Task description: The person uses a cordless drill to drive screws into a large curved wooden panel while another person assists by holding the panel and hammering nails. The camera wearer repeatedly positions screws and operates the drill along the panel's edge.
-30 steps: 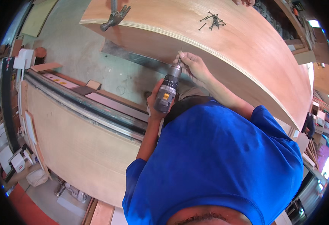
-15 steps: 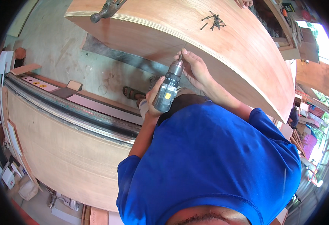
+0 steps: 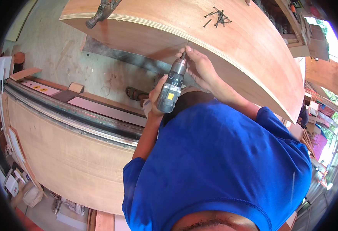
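Note:
My left hand (image 3: 157, 94) is wrapped round a grey-black cordless drill (image 3: 171, 86), whose chuck points up and away from me. At the chuck's tip, my right hand (image 3: 200, 66) pinches a thin dark screw, mostly hidden by the fingers. The fingers are right by the layered edge of a large plywood panel (image 3: 253, 50). On top of that panel lies a loose pile of dark screws (image 3: 220, 17). A hammer (image 3: 99, 14) rests over the panel's edge at the far left.
Behind my left arm runs a long pale board (image 3: 65, 146) beside a dark metal rail (image 3: 80, 121). A wood offcut (image 3: 26, 72) and a white strip (image 3: 107, 111) lie along it. Another person's fingertips (image 3: 248, 2) touch the panel's far side. Stacked timber fills the right.
The panel, hammer and screw pile sit slightly further up and left in view. My hands and the drill have shifted a little the same way. The other person's hand has mostly left view.

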`<action>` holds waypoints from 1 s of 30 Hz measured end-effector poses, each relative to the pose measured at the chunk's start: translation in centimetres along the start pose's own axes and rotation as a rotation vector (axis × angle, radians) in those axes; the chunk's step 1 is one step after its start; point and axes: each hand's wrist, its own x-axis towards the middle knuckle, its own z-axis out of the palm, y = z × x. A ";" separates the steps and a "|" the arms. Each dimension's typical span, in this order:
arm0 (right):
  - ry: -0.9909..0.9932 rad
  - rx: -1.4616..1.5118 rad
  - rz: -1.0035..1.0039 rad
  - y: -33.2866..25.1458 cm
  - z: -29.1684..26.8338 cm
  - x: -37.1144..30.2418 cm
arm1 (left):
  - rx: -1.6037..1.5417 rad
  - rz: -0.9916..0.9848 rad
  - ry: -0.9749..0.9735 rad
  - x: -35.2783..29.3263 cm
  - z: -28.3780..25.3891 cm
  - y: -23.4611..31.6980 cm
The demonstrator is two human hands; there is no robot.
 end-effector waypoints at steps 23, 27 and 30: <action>0.089 -1.822 -1.000 -6.6 -4.2 -2.0 | 0.130 0.062 0.026 -0.5 0.3 -1.1; 0.408 -1.488 -1.147 -15.6 -8.4 3.4 | 0.152 0.027 0.031 -0.5 0.6 -1.0; 0.870 -1.528 -1.316 -24.9 -18.8 10.2 | 0.167 0.086 0.050 0.2 1.0 -0.7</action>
